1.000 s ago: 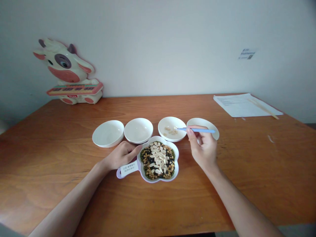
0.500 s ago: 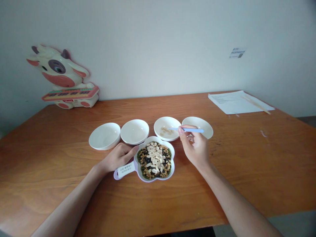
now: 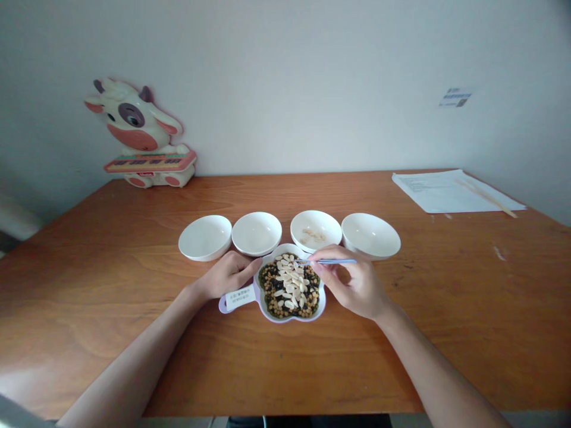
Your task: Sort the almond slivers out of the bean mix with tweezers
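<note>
Your right hand (image 3: pixel 352 288) pinched the blue tweezers (image 3: pixel 332 261), fingers tight, tips over the pale seeds (image 3: pixel 289 282) in the flower dish (image 3: pixel 289 318) on the tabletop (image 3: pixel 134 285). Left hand (image 3: pixel 227 276) rested by its handle (image 3: pixel 238 297), grip unclear. Steady that dish; nip one seed squarely.

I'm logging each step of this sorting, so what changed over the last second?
The right hand, pinching the thin blue tweezers, drew back toward the person: the tips left the round white bowl holding a few pale seeds and now sit over the white flower-shaped dish of mixed seeds. Nothing was let go. The left hand stayed at that dish's handle; the other white bowls did not move.
</note>
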`<state>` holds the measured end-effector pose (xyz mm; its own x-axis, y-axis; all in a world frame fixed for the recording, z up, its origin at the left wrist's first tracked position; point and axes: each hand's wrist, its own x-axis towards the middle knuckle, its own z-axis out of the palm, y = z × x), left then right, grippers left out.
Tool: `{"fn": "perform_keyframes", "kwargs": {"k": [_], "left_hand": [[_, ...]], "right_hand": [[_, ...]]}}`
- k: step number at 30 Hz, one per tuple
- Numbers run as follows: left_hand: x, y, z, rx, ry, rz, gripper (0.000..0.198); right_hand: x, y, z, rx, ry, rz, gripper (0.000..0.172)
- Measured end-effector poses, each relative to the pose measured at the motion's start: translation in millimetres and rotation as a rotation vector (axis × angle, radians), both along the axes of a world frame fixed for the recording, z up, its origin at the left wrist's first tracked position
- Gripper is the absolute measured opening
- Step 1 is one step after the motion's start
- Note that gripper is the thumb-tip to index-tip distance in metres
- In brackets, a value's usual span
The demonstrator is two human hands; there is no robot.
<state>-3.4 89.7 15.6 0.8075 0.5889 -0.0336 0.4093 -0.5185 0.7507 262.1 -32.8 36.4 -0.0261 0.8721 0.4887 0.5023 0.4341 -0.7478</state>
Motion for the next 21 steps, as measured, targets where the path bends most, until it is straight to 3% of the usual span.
{"fn": "perform_keyframes", "kwargs": {"k": [4,7,11,15,21], "left_hand": [[0,-1,0.9,0.004,0.007,0.005,0.061],[1,-1,1.2,0.006,-0.017,0.0,0.062],[1,-1,0.8,0.008,-0.031,-0.005,0.061],[1,0,-0.2,0.011,-0.031,-0.006,0.063],[0,1,-2.0,0.002,-0.008,-0.004,0.065]], "right_hand": [[0,1,2.5,-0.019,0.124,0.069,0.013],[-2,3,3.0,-0.136,0.282,0.093,0.017],[-4,5,2.4,-0.246,0.411,0.028,0.029],[1,7,1.0,-0.216,0.402,-0.076,0.03],[12,5,2.7,-0.208,0.353,-0.038,0.027]]}}
